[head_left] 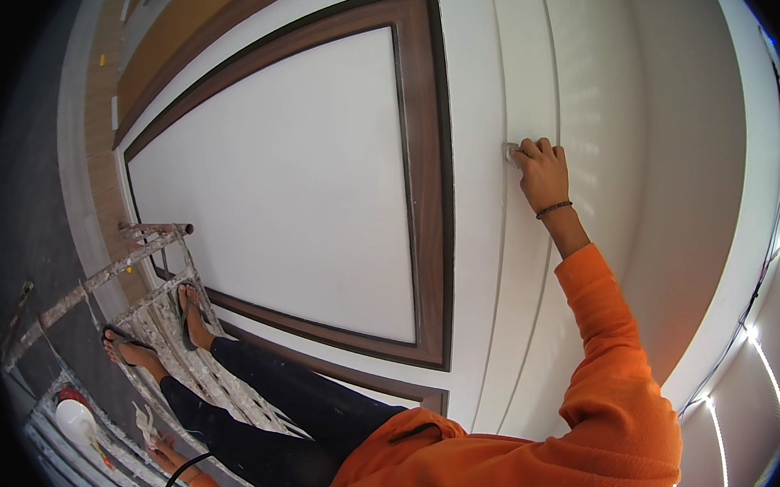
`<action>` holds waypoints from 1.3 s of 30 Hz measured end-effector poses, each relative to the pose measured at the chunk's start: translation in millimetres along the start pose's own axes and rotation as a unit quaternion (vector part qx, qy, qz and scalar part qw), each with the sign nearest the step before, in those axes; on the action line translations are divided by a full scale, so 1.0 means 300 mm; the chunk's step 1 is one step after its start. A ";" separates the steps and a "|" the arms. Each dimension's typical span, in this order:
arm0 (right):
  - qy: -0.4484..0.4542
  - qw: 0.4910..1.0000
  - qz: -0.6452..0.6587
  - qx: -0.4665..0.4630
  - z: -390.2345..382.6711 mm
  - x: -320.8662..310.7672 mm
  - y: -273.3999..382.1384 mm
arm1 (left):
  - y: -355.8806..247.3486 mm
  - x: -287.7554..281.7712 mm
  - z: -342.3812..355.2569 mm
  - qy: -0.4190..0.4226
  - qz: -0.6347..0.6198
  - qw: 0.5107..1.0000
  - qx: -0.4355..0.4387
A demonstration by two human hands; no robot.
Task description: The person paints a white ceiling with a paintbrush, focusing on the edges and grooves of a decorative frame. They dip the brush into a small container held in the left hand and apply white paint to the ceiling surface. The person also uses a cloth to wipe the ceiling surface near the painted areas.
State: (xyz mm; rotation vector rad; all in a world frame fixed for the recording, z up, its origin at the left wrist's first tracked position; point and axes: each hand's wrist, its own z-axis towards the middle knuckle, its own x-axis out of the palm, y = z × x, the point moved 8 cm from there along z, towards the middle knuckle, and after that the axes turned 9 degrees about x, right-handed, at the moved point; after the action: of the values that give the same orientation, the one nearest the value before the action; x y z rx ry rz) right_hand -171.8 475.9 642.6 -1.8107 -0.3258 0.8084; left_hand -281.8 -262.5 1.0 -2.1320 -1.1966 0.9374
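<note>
My right hand, in an orange sleeve, pinches a small grey flat tool against a narrow grooved white band beside a white panel framed in dark wood. My left hand is low at the lower left, fingers curled by a crumpled whitish object; exactly what it grips is unclear. My sandalled feet rest on a paint-spattered metal scaffold platform. A white round container with some red on it sits on another slatted platform below.
Scaffold rails run along the left, above a grey floor and a wood-toned strip. On the right, a pale curved recess edge borders lit LED strips and a dangling dark cable.
</note>
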 end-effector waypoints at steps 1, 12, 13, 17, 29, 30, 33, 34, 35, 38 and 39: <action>0.005 1.000 0.002 0.003 -0.023 -0.003 0.008 | -0.034 0.010 0.005 0.013 -0.015 1.000 0.014; 0.177 0.933 0.257 0.178 -0.368 0.056 0.044 | -0.124 0.086 0.063 0.053 0.008 0.998 0.014; 0.176 0.887 0.360 0.231 -0.414 0.074 0.030 | -0.142 0.094 0.072 0.070 0.024 0.997 0.025; 0.212 0.646 0.661 0.317 -0.343 0.124 0.035 | -0.202 0.157 0.085 0.093 0.020 0.995 0.027; 0.087 0.740 0.653 0.138 0.666 0.009 -0.276 | -0.185 0.200 0.036 0.014 0.039 0.998 0.039; 0.043 0.834 0.538 0.111 0.744 0.004 -0.289 | -0.184 0.194 0.029 0.012 0.041 0.998 0.041; -0.094 0.956 0.279 0.011 0.890 -0.083 -0.262 | -0.177 0.192 0.013 0.003 0.044 0.998 0.040; -0.098 0.955 0.280 -0.011 0.931 -0.075 -0.260 | -0.180 0.188 0.009 0.001 0.048 0.998 0.041; -0.102 0.953 0.282 -0.033 0.963 -0.066 -0.260 | -0.182 0.184 0.007 0.000 0.052 0.998 0.043; -0.113 0.949 0.293 -0.018 0.974 -0.012 -0.261 | -0.189 0.195 -0.003 -0.003 0.059 0.997 0.040; -0.118 0.947 0.298 0.001 0.966 -0.002 -0.262 | -0.190 0.196 -0.003 -0.005 0.058 0.998 0.038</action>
State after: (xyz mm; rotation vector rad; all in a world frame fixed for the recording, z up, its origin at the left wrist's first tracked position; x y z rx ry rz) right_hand -352.3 715.4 657.9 -1.8299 0.0877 1.4513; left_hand -288.7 -184.0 23.5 -2.1576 -1.0327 1.0282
